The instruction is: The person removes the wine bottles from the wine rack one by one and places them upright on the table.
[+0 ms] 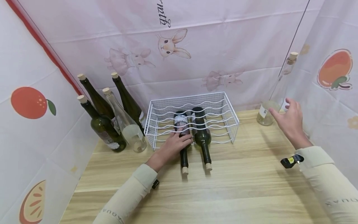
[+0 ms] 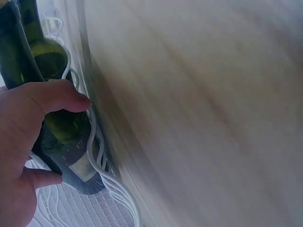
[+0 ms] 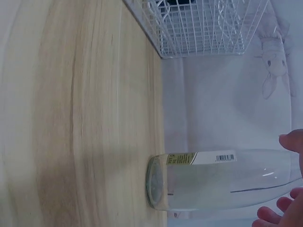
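Note:
Two dark green bottles lie side by side in a white wire rack (image 1: 229, 115) with their corked necks sticking out toward me. My left hand (image 1: 184, 140) grips the left bottle (image 1: 181, 123) at its shoulder; in the left wrist view the hand (image 2: 28, 132) has its thumb over the glass (image 2: 66, 137) beside the rack's wavy wire (image 2: 92, 137). The right-hand bottle (image 1: 202, 130) lies untouched. At the table's far right stands a tall clear bottle (image 1: 265, 112) with a cork. My right hand (image 1: 282, 112) hovers beside it, fingers spread. Its fingertips (image 3: 293, 141) flank the clear bottle (image 3: 213, 182).
Several upright bottles stand at the back left: dark green ones (image 1: 104, 127) and a clear one (image 1: 131, 127). Printed cloth walls close in the wooden table (image 1: 237, 186) on three sides. The rack's corner (image 3: 203, 28) shows in the right wrist view.

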A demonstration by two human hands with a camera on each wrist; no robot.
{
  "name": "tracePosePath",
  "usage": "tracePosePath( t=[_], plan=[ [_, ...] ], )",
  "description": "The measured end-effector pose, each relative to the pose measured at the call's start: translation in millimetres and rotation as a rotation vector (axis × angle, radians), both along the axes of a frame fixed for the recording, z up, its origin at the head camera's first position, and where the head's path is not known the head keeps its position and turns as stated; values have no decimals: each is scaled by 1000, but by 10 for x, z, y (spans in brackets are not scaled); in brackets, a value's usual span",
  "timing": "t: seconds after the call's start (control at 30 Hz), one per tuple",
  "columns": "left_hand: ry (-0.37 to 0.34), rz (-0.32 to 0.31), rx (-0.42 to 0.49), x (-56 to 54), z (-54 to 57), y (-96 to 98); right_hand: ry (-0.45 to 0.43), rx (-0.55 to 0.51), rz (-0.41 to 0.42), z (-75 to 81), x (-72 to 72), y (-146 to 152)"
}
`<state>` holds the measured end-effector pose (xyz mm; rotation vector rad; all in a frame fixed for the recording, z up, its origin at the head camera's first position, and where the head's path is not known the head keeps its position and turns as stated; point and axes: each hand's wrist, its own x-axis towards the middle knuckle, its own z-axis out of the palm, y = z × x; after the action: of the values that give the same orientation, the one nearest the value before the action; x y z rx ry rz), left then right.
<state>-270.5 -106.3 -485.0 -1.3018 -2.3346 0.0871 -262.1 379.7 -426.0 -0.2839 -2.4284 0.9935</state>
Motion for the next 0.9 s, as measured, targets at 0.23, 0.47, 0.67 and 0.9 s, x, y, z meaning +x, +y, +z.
tracePosePath(
  t=[0.23,0.47,0.67,0.9],
  plan=[
    [-27,7,18,56,11,-16,90,22,10,41,45,-120],
    [-46,1,66,99,-5,-60,192,68,62,54,81,-246],
    [-53,11,58,152,3,-85,259,105,111,83,107,-377],
    [-65,13,67,200,16,-110,295,149,156,130,130,-495]
  ],
)
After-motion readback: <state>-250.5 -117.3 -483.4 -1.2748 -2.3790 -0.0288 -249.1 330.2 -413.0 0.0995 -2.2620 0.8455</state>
